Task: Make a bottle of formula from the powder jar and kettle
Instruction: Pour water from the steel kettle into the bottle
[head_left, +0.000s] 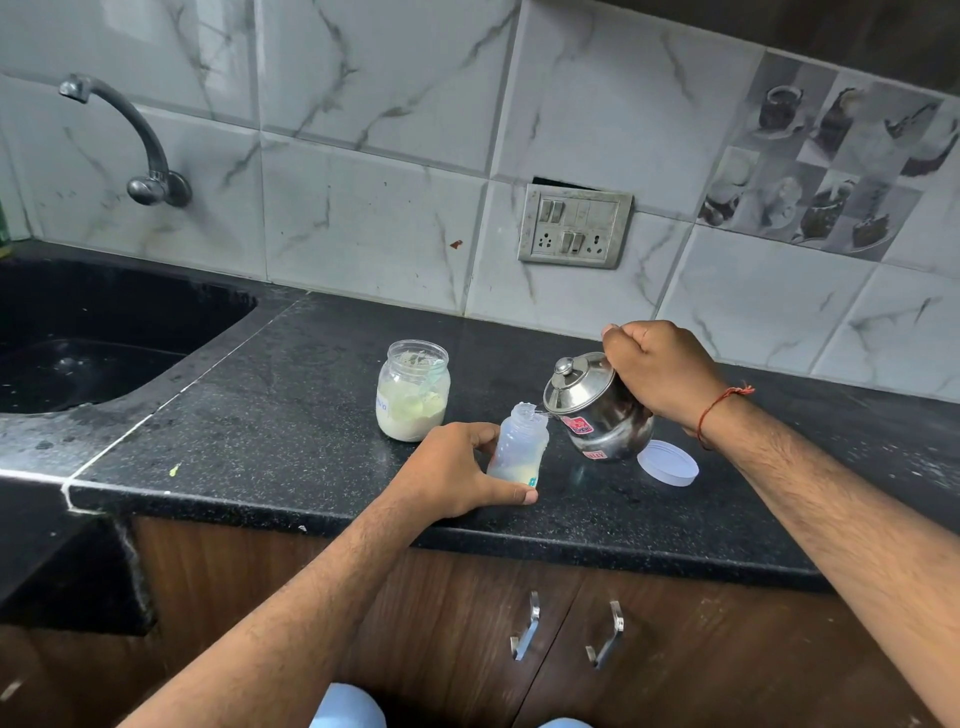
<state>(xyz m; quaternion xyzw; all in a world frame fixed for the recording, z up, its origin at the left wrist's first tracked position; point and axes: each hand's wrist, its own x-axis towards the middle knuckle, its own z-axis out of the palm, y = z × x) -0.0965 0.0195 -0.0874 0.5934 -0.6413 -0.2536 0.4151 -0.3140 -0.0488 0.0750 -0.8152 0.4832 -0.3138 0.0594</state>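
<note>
A small translucent baby bottle (519, 447) stands open on the black counter (291, 426) with pale powder at its bottom. My left hand (457, 473) grips it around the lower body. My right hand (660, 374) holds the handle of a steel kettle (597, 410), which is tilted left with its spout over the bottle's mouth; a thin stream of water runs into the bottle. The open powder jar (413, 389), about half full of cream powder with a scoop inside, stands just behind and left of the bottle.
The jar's white lid (668, 462) lies flat to the right of the kettle. A black sink (93, 343) with a wall tap (140, 140) is at the left. A switch plate (574, 226) is on the tiled wall. Cabinet doors with handles (524, 631) are below the counter edge.
</note>
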